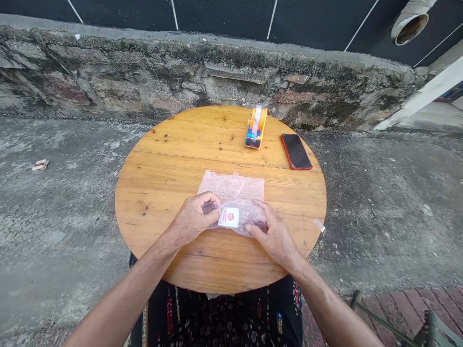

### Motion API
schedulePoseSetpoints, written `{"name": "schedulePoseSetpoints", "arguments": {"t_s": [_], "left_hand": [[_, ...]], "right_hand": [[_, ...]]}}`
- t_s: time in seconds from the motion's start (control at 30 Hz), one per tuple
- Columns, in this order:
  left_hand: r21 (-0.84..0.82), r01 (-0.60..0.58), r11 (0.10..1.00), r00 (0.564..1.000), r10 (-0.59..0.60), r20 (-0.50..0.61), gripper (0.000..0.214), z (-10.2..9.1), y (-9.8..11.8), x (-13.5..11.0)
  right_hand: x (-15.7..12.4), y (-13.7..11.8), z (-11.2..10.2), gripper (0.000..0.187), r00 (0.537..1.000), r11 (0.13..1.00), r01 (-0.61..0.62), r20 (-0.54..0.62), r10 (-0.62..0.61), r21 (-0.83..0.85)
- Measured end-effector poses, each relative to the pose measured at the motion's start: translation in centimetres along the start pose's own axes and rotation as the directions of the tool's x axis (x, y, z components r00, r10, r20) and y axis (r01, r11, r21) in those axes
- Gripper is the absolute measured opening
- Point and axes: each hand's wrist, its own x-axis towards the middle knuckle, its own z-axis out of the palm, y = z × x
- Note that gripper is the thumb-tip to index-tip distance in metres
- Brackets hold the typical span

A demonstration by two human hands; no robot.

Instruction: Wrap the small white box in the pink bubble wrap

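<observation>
A sheet of pinkish bubble wrap (231,185) lies flat on the round wooden table (173,168), its near part folded up around a small white box (229,217) with red print. My left hand (193,217) pinches the left end of the fold between thumb and fingers, close beside the box. On the other side my right hand (273,233) grips the right end of the bubble wrap, thumb in front and fingers behind. The box shows through or at the front of the wrap; which of the two I cannot tell.
An orange and blue tape dispenser (256,127) stands near the table's far edge. To its right lies a phone (296,152) in a red case. A strip of clear tape (319,225) hangs off the right edge. Behind the table runs a rough stone wall (162,79).
</observation>
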Motion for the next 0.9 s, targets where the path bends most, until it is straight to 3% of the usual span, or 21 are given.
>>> {"name": "schedulePoseSetpoints", "arguments": {"t_s": [0.1, 0.17, 0.27, 0.33, 0.4, 0.47, 0.53, 0.63, 0.77, 0.9], "left_hand": [[0.059, -0.032, 0.998, 0.999, 0.031, 0.021, 0.015, -0.5, 0.0, 0.3], [0.079, -0.074, 0.994, 0.997, 0.073, 0.021, 0.021, -0.6, -0.4, 0.6], [0.071, -0.111, 0.991, 0.993, 0.108, 0.050, 0.030, -0.7, -1.0, 0.8], [0.056, -0.114, 0.992, 0.992, 0.110, 0.064, 0.033, -0.6, -1.2, 0.9], [0.052, -0.118, 0.992, 0.992, 0.114, 0.059, 0.035, -0.6, -1.2, 0.9], [0.063, -0.126, 0.990, 0.991, 0.123, 0.054, 0.035, -0.6, -0.9, 0.9], [0.088, -0.132, 0.987, 0.990, 0.128, 0.053, 0.034, -0.7, -0.7, 0.7], [0.149, -0.089, 0.985, 0.996, 0.085, 0.035, 0.032, -1.1, -0.5, 0.5], [0.133, -0.006, 0.991, 1.000, 0.007, -0.001, 0.034, -2.4, -1.6, -0.1], [0.120, 0.083, 0.989, 0.971, -0.053, -0.235, 0.035, -3.7, -3.6, -2.3]], "right_hand": [[-0.3, 0.2, -1.0, 0.060, 0.999, 0.999, 0.032, -0.019, -0.032, -0.018], [-0.3, -0.2, -2.3, 0.059, 0.991, 0.993, 0.096, -0.091, -0.102, -0.076], [-0.3, -2.1, -3.9, 0.043, 0.916, 0.924, 0.254, -0.235, -0.324, -0.285], [-0.5, -3.9, -3.8, 0.026, 0.853, 0.841, 0.364, -0.219, -0.473, -0.399], [-0.8, -5.4, -2.5, 0.020, 0.827, 0.755, 0.471, -0.071, -0.558, -0.456], [-0.9, -5.9, -0.7, 0.022, 0.821, 0.680, 0.525, 0.094, -0.564, -0.512], [-0.8, -5.6, 1.0, 0.026, 0.821, 0.626, 0.536, 0.179, -0.542, -0.567], [-0.5, -4.4, 2.2, 0.028, 0.829, 0.582, 0.520, 0.205, -0.521, -0.625], [-0.1, -3.7, 2.3, 0.027, 0.829, 0.575, 0.525, 0.224, -0.513, -0.628], [0.0, -4.0, 2.3, 0.028, 0.832, 0.582, 0.520, 0.216, -0.511, -0.626]]}}
